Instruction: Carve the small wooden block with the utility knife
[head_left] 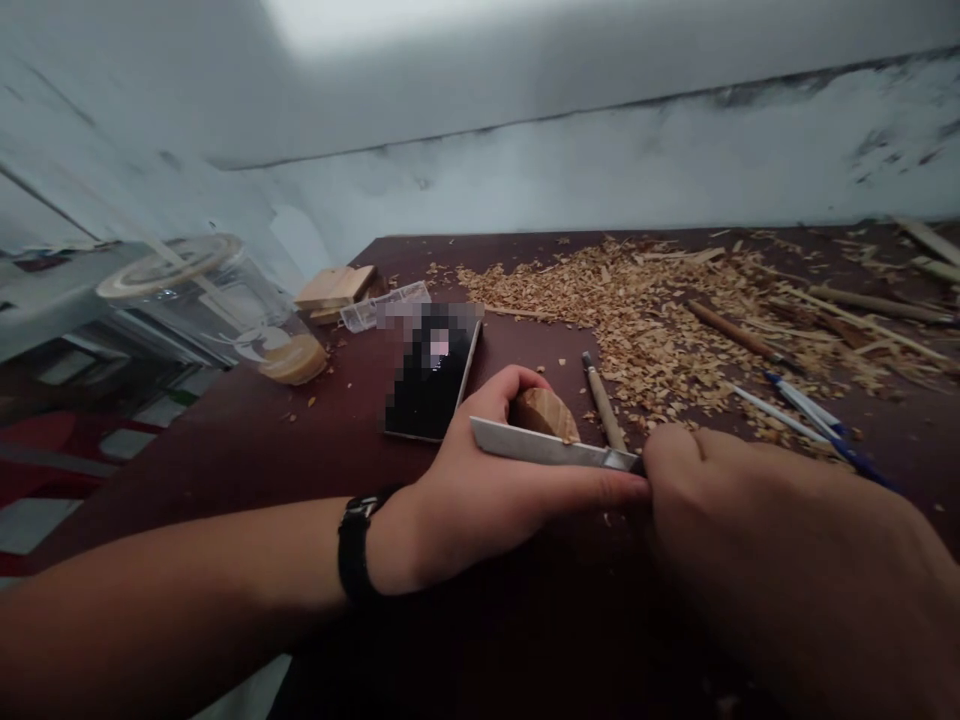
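My left hand (487, 490) is closed around a small block of wood (546, 412) whose cut, rounded end points up. A carving knife (540, 445) lies with its flat blade across the near side of that wood. My right hand (765, 530) grips its dark handle, which is mostly hidden by the fingers. The left thumb stretches along the near side of the knife, its tip reaching the handle by my right hand. Just beyond the blade, a slim wooden-handled tool (602, 400) rests on the dark red table (322, 450).
Wood shavings (652, 310) cover the back and right. Among them lie another wooden-handled tool (739, 333) and pens (806, 405). A phone (427, 385) is left of the wood. Farther left are a plastic cup (232, 310) with a straw, a clear case (386, 305) and wooden blocks (335, 288).
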